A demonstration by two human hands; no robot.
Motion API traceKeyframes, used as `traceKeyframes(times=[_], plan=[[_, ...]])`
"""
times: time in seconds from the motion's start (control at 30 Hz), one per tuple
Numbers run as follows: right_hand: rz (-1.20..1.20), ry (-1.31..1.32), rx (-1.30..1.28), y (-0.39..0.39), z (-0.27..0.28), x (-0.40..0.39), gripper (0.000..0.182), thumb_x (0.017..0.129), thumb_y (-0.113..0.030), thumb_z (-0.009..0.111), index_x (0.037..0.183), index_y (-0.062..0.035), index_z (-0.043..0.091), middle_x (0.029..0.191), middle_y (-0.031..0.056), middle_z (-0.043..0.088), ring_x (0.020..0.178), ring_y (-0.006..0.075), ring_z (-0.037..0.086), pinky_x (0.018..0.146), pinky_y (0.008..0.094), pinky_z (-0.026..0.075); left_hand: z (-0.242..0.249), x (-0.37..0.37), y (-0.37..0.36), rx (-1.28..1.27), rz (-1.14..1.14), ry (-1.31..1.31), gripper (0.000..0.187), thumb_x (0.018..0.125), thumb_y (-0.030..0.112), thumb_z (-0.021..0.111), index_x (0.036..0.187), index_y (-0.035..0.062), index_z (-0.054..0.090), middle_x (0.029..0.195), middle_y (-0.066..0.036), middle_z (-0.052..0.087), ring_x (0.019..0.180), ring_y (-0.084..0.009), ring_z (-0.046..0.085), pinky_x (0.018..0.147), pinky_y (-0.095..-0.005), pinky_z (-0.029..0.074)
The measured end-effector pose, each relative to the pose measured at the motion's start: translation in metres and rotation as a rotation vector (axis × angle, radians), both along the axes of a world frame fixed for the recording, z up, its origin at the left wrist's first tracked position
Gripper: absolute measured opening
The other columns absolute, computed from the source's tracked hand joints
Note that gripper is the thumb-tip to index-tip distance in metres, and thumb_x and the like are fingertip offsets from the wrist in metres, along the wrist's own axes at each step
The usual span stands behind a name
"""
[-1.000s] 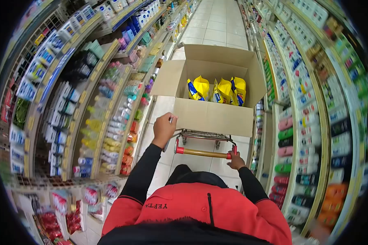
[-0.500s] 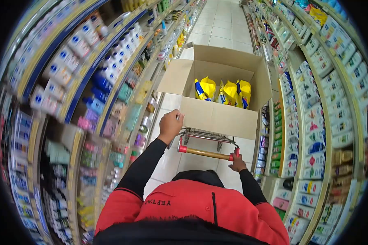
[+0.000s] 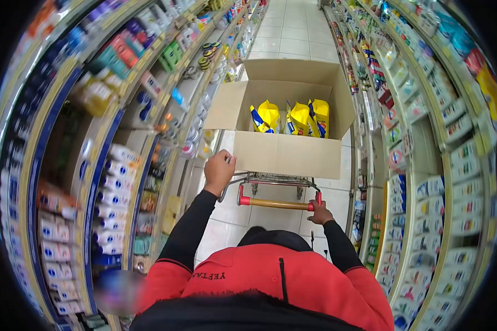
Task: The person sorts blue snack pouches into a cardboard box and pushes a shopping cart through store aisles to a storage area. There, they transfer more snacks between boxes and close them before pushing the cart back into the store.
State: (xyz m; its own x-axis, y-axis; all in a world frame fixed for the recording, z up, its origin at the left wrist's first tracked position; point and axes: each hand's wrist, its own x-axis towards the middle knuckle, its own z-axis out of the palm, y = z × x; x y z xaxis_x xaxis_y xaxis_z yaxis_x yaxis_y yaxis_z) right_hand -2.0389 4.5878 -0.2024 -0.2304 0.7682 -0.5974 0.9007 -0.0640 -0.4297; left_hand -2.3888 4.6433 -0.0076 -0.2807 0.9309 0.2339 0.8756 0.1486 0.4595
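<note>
Shop aisle, supermarket type: long tiered shelves [image 3: 107, 182] on both sides packed with rows of bottles [image 3: 113, 207] and packets, pale strips along the shelf edges, a tiled floor [image 3: 292, 30] running between. A shopping cart [image 3: 276, 204] carrying an open cardboard box [image 3: 287, 154] stands in the aisle. Labels blurry, but stock looks like toiletries, probably.

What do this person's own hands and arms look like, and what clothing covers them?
The left hand and right hand have no gloves. Plain, close-fitting black sleeves cover both forearms down to the wrists. Over them are shorter, looser red sleeves. No lettering shows on any sleeve.
</note>
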Motion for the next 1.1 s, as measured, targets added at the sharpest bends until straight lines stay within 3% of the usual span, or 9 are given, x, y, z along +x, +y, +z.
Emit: traceKeyframes(times=[0.37,0.47,0.5,0.57,0.73,0.83,0.97,1.03,1.1], plan=[[-0.026,0.049,0.107,0.434,-0.020,0.024,0.074,0.061,-0.029,0.076,0.123,-0.0216,0.036,0.120,0.0238,0.033,0.094,0.0438,0.053,0.083,0.0452,0.046,-0.019,0.019,0.435,0.095,-0.128,-0.171,0.014,0.075,0.017,0.063,0.071,0.0045,0.058,0.060,-0.012,0.056,0.056,-0.0285,0.055,0.051,-0.0359,0.041],[-0.029,-0.018,0.026,0.553,-0.022,0.035,0.078,0.059,-0.029,0.077,0.123,-0.0223,0.034,0.121,0.0257,0.033,0.097,0.0447,0.052,0.084,0.0452,0.046,-0.022,0.037,0.547,0.090,-0.117,-0.140,0.014,0.075,0.017,0.062,0.072,0.0038,0.058,0.063,-0.013,0.058,0.058,-0.0288,0.057,0.054,-0.0347,0.043],[-0.014,-0.051,0.050,0.593,-0.030,0.039,0.076,0.061,-0.029,0.075,0.125,-0.0243,0.033,0.124,0.0191,0.031,0.095,0.0387,0.056,0.083,0.0435,0.047,-0.022,0.042,0.586,0.085,-0.115,-0.122,0.014,0.075,0.017,0.062,0.072,0.0038,0.058,0.063,-0.013,0.058,0.058,-0.0288,0.057,0.054,-0.0347,0.043],[-0.050,-0.022,0.064,0.711,-0.028,0.047,0.078,0.060,-0.029,0.075,0.126,-0.0232,0.033,0.124,0.0198,0.031,0.095,0.0385,0.056,0.083,0.0427,0.047,-0.021,0.048,0.711,0.040,-0.120,-0.108,0.014,0.076,0.016,0.062,0.073,0.0034,0.058,0.065,-0.014,0.059,0.060,-0.0291,0.058,0.055,-0.0336,0.044],[-0.035,0.015,0.122,0.911,-0.033,0.061,0.085,0.058,-0.031,0.077,0.130,-0.0245,0.031,0.124,0.0215,0.030,0.096,0.0388,0.055,0.084,0.0418,0.047,-0.026,0.058,0.920,-0.033,-0.096,-0.139,0.011,0.078,0.015,0.059,0.074,0.0048,0.060,0.062,-0.008,0.062,0.056,-0.0210,0.059,0.055,-0.0319,0.044],[-0.008,0.018,0.158,1.051,-0.026,0.059,0.089,0.057,-0.034,0.077,0.132,-0.0259,0.030,0.125,0.0215,0.030,0.096,0.0382,0.055,0.085,0.0414,0.047,-0.028,0.052,1.048,0.045,-0.114,-0.152,0.016,0.076,0.022,0.062,0.075,0.0061,0.061,0.060,-0.013,0.057,0.054,-0.0300,0.055,0.052,-0.0379,0.041],[-0.046,0.003,0.086,1.204,-0.024,0.043,0.089,0.057,-0.034,0.077,0.132,-0.0258,0.030,0.125,0.0208,0.031,0.100,0.0365,0.054,0.086,0.0414,0.046,-0.030,0.035,1.207,0.001,-0.078,-0.166,0.016,0.075,0.023,0.064,0.075,0.0071,0.061,0.059,-0.012,0.057,0.054,-0.0296,0.056,0.052,-0.0384,0.042],[-0.027,-0.033,0.027,1.290,-0.013,0.036,0.090,0.057,-0.034,0.077,0.132,-0.0213,0.029,0.124,0.0232,0.032,0.099,0.0400,0.053,0.087,0.0424,0.045,-0.017,0.040,1.290,-0.028,-0.042,-0.158,0.016,0.074,0.022,0.064,0.075,0.0067,0.061,0.061,-0.013,0.058,0.056,-0.0295,0.057,0.053,-0.0384,0.043],[0.010,-0.066,-0.004,1.376,-0.012,0.035,0.090,0.058,-0.034,0.077,0.133,-0.0209,0.027,0.124,0.0235,0.031,0.099,0.0399,0.053,0.087,0.0417,0.045,-0.029,0.034,1.377,0.071,-0.071,-0.157,0.017,0.073,0.022,0.066,0.075,0.0060,0.061,0.062,-0.012,0.058,0.057,-0.0296,0.057,0.053,-0.0382,0.043]])
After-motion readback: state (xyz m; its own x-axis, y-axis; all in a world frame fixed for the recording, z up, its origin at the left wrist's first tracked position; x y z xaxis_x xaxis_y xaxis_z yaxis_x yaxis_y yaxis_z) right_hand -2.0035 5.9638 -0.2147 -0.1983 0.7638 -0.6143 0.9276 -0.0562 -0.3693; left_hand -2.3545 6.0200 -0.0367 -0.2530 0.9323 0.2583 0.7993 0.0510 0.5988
